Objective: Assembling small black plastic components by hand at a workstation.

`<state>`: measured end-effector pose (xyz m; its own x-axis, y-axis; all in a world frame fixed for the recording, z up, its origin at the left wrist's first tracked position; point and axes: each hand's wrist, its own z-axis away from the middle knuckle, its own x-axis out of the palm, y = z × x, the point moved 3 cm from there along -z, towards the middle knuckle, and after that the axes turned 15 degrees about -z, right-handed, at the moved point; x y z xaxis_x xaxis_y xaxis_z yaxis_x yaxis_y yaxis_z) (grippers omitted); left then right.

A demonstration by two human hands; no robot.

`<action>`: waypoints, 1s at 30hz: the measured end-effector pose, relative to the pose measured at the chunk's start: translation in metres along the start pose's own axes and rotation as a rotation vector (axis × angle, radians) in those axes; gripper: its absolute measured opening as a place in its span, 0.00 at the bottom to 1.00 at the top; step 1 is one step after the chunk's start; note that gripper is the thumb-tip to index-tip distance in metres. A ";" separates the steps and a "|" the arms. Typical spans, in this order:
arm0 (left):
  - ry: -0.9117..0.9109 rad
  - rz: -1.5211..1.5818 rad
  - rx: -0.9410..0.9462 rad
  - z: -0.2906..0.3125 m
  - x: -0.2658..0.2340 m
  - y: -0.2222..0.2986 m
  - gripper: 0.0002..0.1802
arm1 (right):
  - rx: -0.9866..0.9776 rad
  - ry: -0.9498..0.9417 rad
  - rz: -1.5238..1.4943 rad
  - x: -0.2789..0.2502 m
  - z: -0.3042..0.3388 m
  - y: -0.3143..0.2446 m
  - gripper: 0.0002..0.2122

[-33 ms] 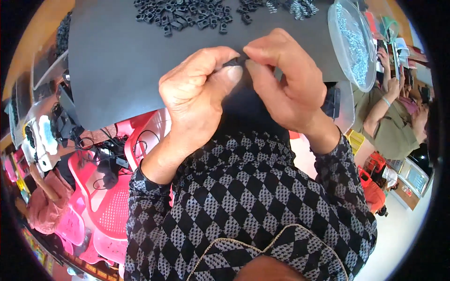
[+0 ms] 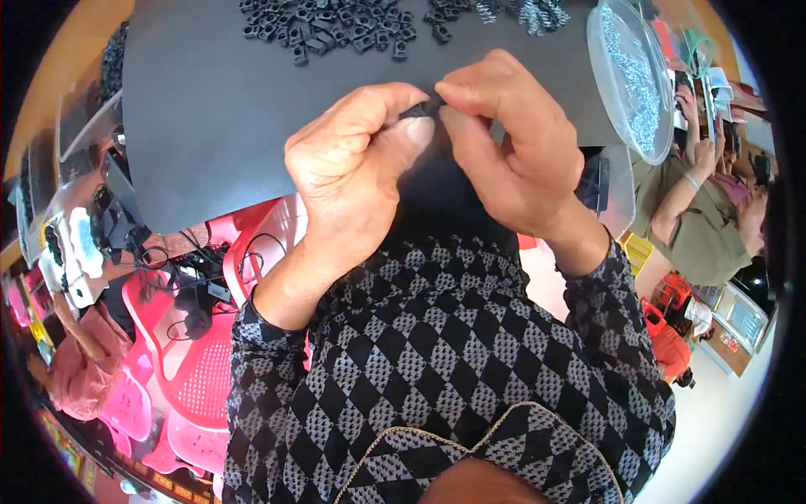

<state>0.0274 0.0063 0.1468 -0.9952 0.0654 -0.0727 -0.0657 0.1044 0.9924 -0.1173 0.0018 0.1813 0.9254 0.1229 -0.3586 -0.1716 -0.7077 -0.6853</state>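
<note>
My left hand is closed, pinching a small black plastic part between thumb and forefinger above the dark table. Close beside it my right hand is also closed, its thumb and forefinger pressed together at the right end of that part. Fingertips cover most of the part, so its full shape is hidden. Beyond my hands lies a heap of small black plastic pieces with openings in them. To the right of the heap sit several loose metal springs.
The dark tabletop runs under my hands. At its right edge stands a clear round tray holding many small springs. Pink chairs and black cables are at the left. Another person's arm shows at the right.
</note>
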 end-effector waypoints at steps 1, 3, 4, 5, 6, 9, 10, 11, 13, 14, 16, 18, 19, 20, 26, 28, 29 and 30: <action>-0.002 -0.001 0.001 -0.001 0.000 -0.001 0.07 | -0.031 -0.001 0.034 0.001 -0.001 0.000 0.12; -0.018 -0.057 0.059 -0.003 0.001 -0.002 0.09 | -0.065 -0.002 0.068 0.001 -0.001 -0.002 0.13; -0.017 -0.058 0.062 -0.003 0.002 -0.003 0.09 | -0.042 -0.002 0.079 0.002 -0.001 -0.002 0.12; -0.017 -0.029 0.039 -0.003 0.002 -0.003 0.09 | -0.020 -0.001 0.089 0.002 -0.001 -0.002 0.12; -0.016 0.000 0.018 -0.003 0.003 -0.004 0.09 | -0.026 0.000 0.090 0.002 0.000 -0.002 0.12; -0.017 -0.027 0.041 -0.004 0.003 -0.003 0.09 | -0.027 0.017 0.123 0.002 0.001 -0.001 0.12; -0.020 -0.027 0.047 -0.003 0.003 -0.001 0.09 | -0.052 0.006 0.124 0.002 0.000 0.000 0.12; -0.033 -0.020 0.003 -0.003 0.002 0.000 0.07 | -0.077 -0.005 0.126 0.002 0.000 -0.001 0.12; -0.045 -0.014 -0.035 -0.003 0.002 0.001 0.07 | -0.066 -0.023 0.143 0.000 -0.002 -0.003 0.12; -0.037 -0.057 -0.001 -0.005 0.003 0.001 0.07 | -0.049 -0.043 0.157 0.000 -0.002 -0.004 0.12; -0.031 -0.102 0.036 -0.004 0.003 0.002 0.07 | -0.049 -0.052 0.164 -0.002 -0.002 -0.004 0.12; -0.032 -0.100 0.044 -0.003 0.001 0.003 0.08 | -0.051 -0.062 0.173 -0.002 -0.001 -0.003 0.11; -0.034 -0.099 0.051 -0.004 0.002 0.003 0.08 | 0.032 -0.013 0.098 -0.003 0.001 0.000 0.09; -0.057 -0.087 0.045 -0.003 0.003 0.001 0.08 | 0.116 0.035 0.022 -0.005 0.002 0.002 0.07; -0.105 -0.101 0.065 -0.003 -0.001 -0.001 0.08 | 0.333 0.052 -0.211 -0.010 0.004 0.004 0.05; -0.108 -0.138 0.121 -0.004 -0.001 -0.001 0.10 | 0.337 0.042 -0.184 -0.010 0.002 0.003 0.05; -0.105 -0.145 0.122 -0.004 -0.002 0.000 0.10 | 0.340 0.032 -0.158 -0.009 0.001 0.003 0.06; -0.100 -0.152 0.122 -0.004 -0.003 0.000 0.10 | 0.342 0.028 -0.160 -0.007 0.000 0.004 0.06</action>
<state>0.0297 0.0024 0.1469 -0.9619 0.1372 -0.2366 -0.1996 0.2393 0.9502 -0.1246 -0.0017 0.1807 0.9576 0.1910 -0.2157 -0.1227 -0.4071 -0.9051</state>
